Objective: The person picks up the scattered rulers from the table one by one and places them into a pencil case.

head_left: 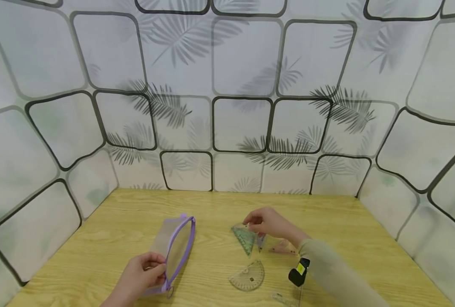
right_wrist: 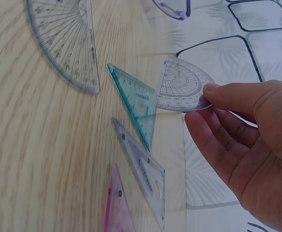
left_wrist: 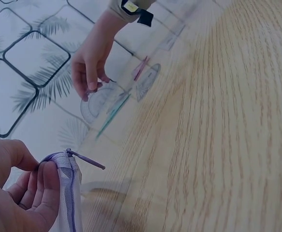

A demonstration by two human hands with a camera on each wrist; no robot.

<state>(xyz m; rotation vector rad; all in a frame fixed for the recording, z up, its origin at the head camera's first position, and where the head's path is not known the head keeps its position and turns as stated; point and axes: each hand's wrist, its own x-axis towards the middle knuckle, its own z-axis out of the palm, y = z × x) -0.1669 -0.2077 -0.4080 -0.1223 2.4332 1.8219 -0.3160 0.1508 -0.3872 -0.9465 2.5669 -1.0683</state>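
Even, diffuse light over the tabletop (head_left: 220,207), faint soft shadows; wrist views duller, slightly hazy.

Screened-off desk space; home, school or office cannot be told. The wood-grain table (head_left: 216,209) is bounded at left, far side and right by a pale backdrop (head_left: 243,59) printed with dark rounded frames and grey fronds. Study-type stationery lies on it: a protractor (head_left: 249,277), set squares (head_left: 245,238) and, at left, a pouch (head_left: 161,237).

Across the lower frame, a table (head_left: 208,260) bears a pouch (head_left: 163,236), protractor (head_left: 247,279), green triangle (head_left: 245,238), purplish triangle (head_left: 260,242), pink triangle (head_left: 283,247), perhaps a clear triangle (head_left: 284,299).
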